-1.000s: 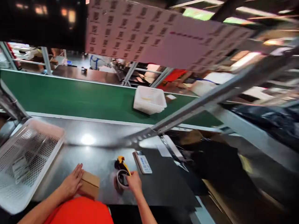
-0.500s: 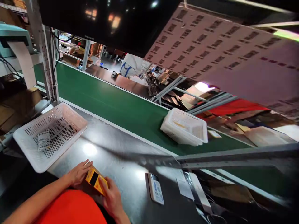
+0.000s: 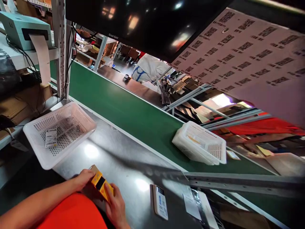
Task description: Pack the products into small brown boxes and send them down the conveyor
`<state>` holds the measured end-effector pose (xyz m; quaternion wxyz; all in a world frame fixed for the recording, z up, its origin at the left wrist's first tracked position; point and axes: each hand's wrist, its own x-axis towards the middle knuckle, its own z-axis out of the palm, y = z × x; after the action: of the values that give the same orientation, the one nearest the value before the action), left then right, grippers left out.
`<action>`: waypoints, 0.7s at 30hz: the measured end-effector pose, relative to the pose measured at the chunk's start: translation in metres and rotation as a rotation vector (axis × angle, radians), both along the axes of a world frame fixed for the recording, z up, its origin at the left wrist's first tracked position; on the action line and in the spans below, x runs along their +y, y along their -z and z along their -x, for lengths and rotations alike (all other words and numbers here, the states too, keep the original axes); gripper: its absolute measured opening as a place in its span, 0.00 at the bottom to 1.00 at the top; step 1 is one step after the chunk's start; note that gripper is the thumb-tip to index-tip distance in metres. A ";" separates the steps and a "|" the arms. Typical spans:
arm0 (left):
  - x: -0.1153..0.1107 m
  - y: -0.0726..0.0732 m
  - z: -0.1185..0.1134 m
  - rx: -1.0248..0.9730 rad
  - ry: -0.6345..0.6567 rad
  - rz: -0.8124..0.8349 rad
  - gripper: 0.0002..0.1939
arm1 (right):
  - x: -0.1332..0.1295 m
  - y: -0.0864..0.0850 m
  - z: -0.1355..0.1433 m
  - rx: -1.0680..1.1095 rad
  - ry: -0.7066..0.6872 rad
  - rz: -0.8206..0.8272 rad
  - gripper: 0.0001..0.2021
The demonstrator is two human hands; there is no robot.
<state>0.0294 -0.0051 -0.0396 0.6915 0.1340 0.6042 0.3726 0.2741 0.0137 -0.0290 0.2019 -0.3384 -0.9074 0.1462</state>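
Bent over the near edge of a metal table [image 3: 114, 159], you hold a yellow tool [image 3: 97, 178] in your right hand [image 3: 116, 205], that grip wrapped around its near end. Your left hand [image 3: 84, 178] curls against a small cardboard box [image 3: 94, 167], apparently to steady it; its fingertips are hidden, so whether that grip is clenched cannot be told. The box sits low at the near side, just in front of your red garment [image 3: 76, 213], a placement that seems to keep both hands close to the work. The tool slants across the box, its far end near your left hand, likely so that the right can guide it while the left braces.

The box is plain brown, mostly covered by the tool and your hands; its far corner shows bare. The tool is bright yellow, crossed by a broad black band, with small markings too fine to read.

At left, a white basket [image 3: 39, 157] holds a labeled packet [image 3: 50, 137]. To the right, a flat, pale device [image 3: 161, 205] lies on the table, well apart from your hands.
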 end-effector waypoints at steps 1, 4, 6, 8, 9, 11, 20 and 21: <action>0.002 0.000 0.000 0.030 -0.003 0.011 0.18 | 0.001 -0.002 0.000 -0.014 -0.012 0.014 0.46; 0.005 -0.003 0.006 0.157 0.024 0.013 0.14 | 0.006 -0.009 -0.001 -0.060 -0.055 0.079 0.45; 0.006 -0.007 0.010 0.274 0.047 -0.010 0.14 | 0.009 -0.015 -0.001 -0.095 -0.092 0.132 0.44; 0.008 -0.010 0.012 0.407 0.064 -0.037 0.15 | 0.012 -0.023 0.002 -0.153 -0.111 0.201 0.42; 0.010 -0.011 0.012 0.468 0.072 -0.049 0.15 | 0.013 -0.027 0.005 -0.192 -0.101 0.241 0.41; 0.014 -0.013 0.014 0.563 0.092 -0.070 0.16 | 0.015 -0.035 0.010 -0.283 -0.060 0.324 0.40; 0.020 -0.008 0.046 0.743 0.145 -0.156 0.15 | 0.009 -0.036 0.002 -0.443 0.032 0.371 0.38; 0.022 -0.007 0.046 0.739 0.148 -0.172 0.15 | 0.006 -0.033 0.001 -0.436 0.041 0.357 0.38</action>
<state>-0.0163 0.0165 -0.0325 0.4382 0.3599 0.7681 0.2975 0.2731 0.0199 0.0041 -0.0580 -0.4104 -0.8823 0.2231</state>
